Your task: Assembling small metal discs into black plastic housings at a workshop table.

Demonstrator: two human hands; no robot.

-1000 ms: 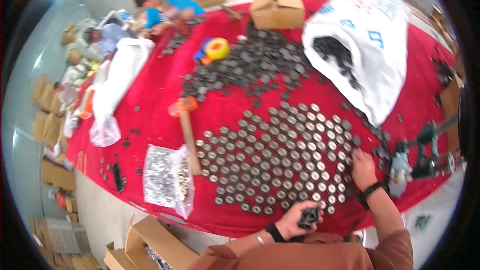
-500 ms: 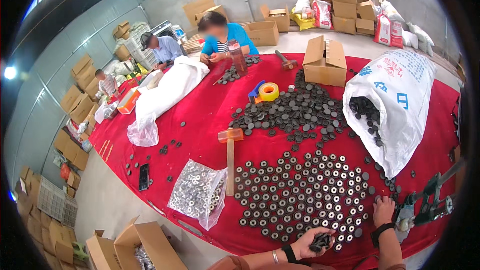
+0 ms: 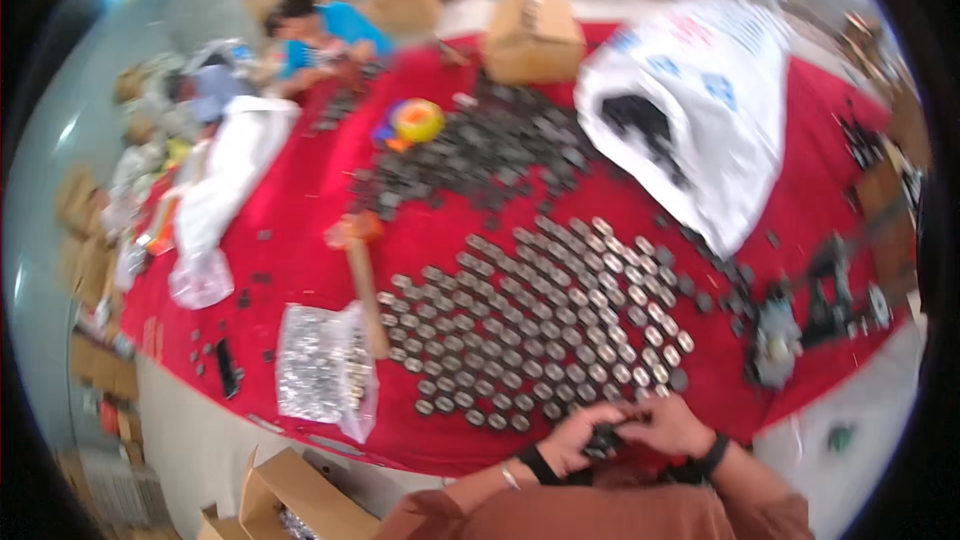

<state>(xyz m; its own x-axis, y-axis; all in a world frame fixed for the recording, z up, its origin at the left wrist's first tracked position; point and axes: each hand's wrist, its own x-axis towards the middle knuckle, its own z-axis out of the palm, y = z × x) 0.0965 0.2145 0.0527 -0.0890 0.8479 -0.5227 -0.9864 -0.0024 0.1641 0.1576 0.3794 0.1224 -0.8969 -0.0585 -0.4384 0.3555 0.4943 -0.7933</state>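
Note:
At the table's near edge my left hand (image 3: 566, 442) is closed around a handful of black discs (image 3: 602, 440). My right hand (image 3: 676, 426) meets it there, its fingers bent in against the handful; blur hides what they grip. Just beyond both hands, rows of black discs with metal washers (image 3: 520, 335) lie spread on the red cloth (image 3: 420, 240). A large heap of plain black discs (image 3: 470, 155) lies farther back.
A white sack (image 3: 690, 120) spills black discs at the right, above a green bench tool (image 3: 830, 310). On the left lie a wooden-handled mallet (image 3: 365, 285), a bag of metal parts (image 3: 315, 370) and a phone (image 3: 228, 368). Across the table sits a co-worker (image 3: 320, 35) in blue.
My right hand has left the loose discs by the bench tool and come left to my left hand. The view has shifted and blurred; the left hand still holds its discs.

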